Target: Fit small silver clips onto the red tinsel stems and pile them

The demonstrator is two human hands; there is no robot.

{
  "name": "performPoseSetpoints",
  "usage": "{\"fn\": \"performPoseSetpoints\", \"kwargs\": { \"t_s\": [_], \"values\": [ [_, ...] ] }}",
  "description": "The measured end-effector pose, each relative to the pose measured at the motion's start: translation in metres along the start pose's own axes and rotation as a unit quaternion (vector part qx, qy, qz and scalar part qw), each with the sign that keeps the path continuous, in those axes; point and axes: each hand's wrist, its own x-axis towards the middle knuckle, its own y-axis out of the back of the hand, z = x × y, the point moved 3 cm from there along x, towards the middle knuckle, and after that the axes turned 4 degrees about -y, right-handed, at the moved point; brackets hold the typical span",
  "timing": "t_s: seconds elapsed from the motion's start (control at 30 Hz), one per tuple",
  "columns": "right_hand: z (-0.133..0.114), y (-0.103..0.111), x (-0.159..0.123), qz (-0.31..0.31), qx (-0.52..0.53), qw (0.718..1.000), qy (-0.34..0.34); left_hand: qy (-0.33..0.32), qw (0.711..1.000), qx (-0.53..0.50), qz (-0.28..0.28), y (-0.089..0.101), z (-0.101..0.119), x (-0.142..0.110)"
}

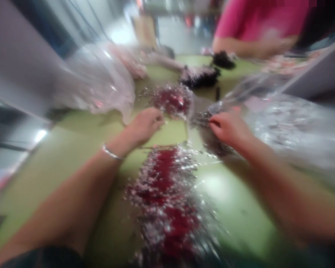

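My left hand [146, 124], a bracelet on its wrist, hovers over the green table with fingers curled together. Whatever is between them is too blurred to name. Just beyond it lies a small heap of dark red and silvery pieces [171, 99]. My right hand [229, 128] is closed in a pinch at a bunch of thin, dark silvery pieces [202, 118]; I cannot make out what its fingertips hold. Between my forearms, a long row of dark red pieces with silvery, frayed-looking ends [167, 197] runs toward me. Motion smears the fine detail.
A clear plastic bag [100, 82] bulges at the left back. More clear plastic with whitish pieces [290, 119] covers the right side. Black-tipped bundles [199, 76] lie on the green table [80, 149] farther back. Across it sits a person in a pink top [265, 22].
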Motion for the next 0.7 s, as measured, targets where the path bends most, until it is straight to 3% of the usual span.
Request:
{"fn": "performPoseSetpoints", "kwargs": {
  "t_s": [0.1,0.17,0.23,0.37,0.43,0.5,0.6,0.7],
  "values": [
    [-0.008,-0.007,-0.002,-0.006,-0.052,0.999,-0.007,0.036,0.98,-0.131,0.149,0.012,0.015,-0.001],
    [-0.01,-0.012,-0.001,-0.002,-0.086,0.996,-0.014,0.074,0.949,-0.226,0.206,0.015,0.018,-0.002],
    [-0.012,-0.017,-0.001,0.006,-0.107,0.994,-0.012,0.111,0.923,-0.304,0.21,0.01,0.016,-0.002],
    [-0.014,-0.018,-0.001,0.016,-0.111,0.994,0.001,0.163,0.904,-0.369,0.138,-0.007,-0.003,-0.004],
    [-0.013,-0.015,-0.002,0.019,-0.093,0.995,-0.008,0.188,0.929,-0.304,0.099,-0.01,-0.016,-0.005],
    [-0.009,-0.011,-0.003,0.033,-0.052,0.998,-0.016,0.185,0.965,-0.174,0.071,-0.007,-0.026,-0.006],
    [0.0,-0.007,-0.003,0.079,0.035,0.996,-0.014,0.132,0.991,0.002,0.038,0.0,-0.027,-0.006],
    [0.006,-0.003,-0.002,0.124,0.125,0.984,-0.022,0.038,0.997,0.072,0.011,-0.002,-0.012,-0.003]
  ]
}}
